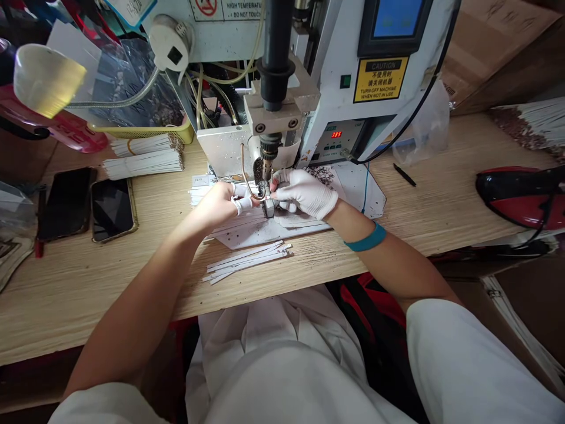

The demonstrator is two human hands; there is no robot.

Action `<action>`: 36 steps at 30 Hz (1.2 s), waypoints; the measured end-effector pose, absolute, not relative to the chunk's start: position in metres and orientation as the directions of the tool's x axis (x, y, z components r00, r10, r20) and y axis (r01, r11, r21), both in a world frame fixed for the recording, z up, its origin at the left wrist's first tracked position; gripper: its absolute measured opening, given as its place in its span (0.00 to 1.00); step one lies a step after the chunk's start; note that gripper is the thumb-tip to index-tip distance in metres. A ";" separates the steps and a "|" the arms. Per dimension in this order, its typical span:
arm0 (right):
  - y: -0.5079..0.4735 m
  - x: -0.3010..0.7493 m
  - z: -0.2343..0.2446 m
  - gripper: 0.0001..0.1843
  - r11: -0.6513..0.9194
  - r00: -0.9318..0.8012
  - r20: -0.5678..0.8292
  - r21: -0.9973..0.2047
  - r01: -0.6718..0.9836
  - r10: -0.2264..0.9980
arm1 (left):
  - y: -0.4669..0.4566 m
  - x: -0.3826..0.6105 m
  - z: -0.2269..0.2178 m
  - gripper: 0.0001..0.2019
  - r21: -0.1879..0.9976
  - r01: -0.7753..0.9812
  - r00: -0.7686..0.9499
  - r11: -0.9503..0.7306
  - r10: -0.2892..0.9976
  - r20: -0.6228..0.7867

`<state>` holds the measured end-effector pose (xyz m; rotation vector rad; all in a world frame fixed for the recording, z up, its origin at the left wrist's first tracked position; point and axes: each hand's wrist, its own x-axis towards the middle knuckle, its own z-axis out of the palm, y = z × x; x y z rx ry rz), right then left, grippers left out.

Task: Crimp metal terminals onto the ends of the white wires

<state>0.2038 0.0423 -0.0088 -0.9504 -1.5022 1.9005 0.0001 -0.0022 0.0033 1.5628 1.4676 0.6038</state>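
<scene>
My left hand [218, 206], with white finger cots on its fingers, and my gloved right hand [304, 192] meet under the heated tip of a bench soldering machine [266, 168]. Between them they pinch a small metal-ended piece [268, 207], partly hidden by my fingers. A thin copper-coloured wire [243, 171] curves down to my left fingers. A dark bristly part [263, 188] sits right under the tip. Loose white flat strips [247, 259] lie on the bench below my hands, and a speckled white sheet [265, 232] lies under my wrists.
Bundled white strips [143, 159] and several phones [112, 209] lie on the wooden bench [88, 282] at left. A yellow tray [145, 132] stands behind them. A black-and-red object [521, 197] sits at right, and a cardboard box [498, 53] stands behind it.
</scene>
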 end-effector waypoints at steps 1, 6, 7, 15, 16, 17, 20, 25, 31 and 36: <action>0.041 0.203 -0.008 0.08 -0.242 -0.601 -0.204 -0.970 0.017 0.773 | -0.001 0.000 0.002 0.14 0.841 0.534 0.177 0.087 0.961 -0.211; 0.041 0.203 -0.011 0.08 -0.249 -0.586 -0.207 -0.968 0.009 0.784 | -0.001 0.001 0.002 0.14 0.809 0.578 0.133 0.103 0.967 -0.219; 0.042 0.203 -0.012 0.09 -0.250 -0.587 -0.203 -0.968 0.001 0.784 | -0.001 0.001 0.002 0.14 0.806 0.582 0.125 0.110 0.967 -0.223; 0.041 0.204 -0.011 0.09 -0.264 -0.581 -0.213 -0.964 -0.004 0.786 | -0.004 0.006 0.010 0.14 0.772 0.614 0.062 0.165 0.965 -0.256; 0.041 0.204 -0.010 0.08 -0.265 -0.580 -0.212 -0.964 -0.007 0.787 | -0.003 0.006 0.010 0.14 0.768 0.618 0.061 0.167 0.964 -0.258; 0.040 0.204 -0.010 0.08 -0.263 -0.579 -0.210 -0.965 -0.009 0.788 | -0.003 0.005 0.010 0.14 0.766 0.622 0.061 0.164 0.965 -0.256; 0.040 0.203 -0.011 0.08 -0.249 -0.578 -0.200 -0.968 -0.006 0.791 | -0.002 0.004 0.009 0.14 0.760 0.631 0.055 0.158 0.967 -0.247; 0.041 0.204 -0.011 0.11 -0.226 -0.590 -0.190 -0.974 0.014 0.785 | 0.000 0.003 0.007 0.15 0.787 0.597 0.089 0.156 0.962 -0.258; 0.053 0.234 0.004 0.05 0.174 -0.549 -0.043 -0.925 0.337 0.835 | -0.014 -0.006 0.022 0.17 0.743 0.668 0.193 0.031 0.958 -0.213; 0.057 0.247 0.004 0.06 0.481 -0.639 0.025 -0.682 0.552 0.769 | -0.029 -0.004 0.025 0.15 0.554 0.827 0.293 -0.092 0.912 -0.285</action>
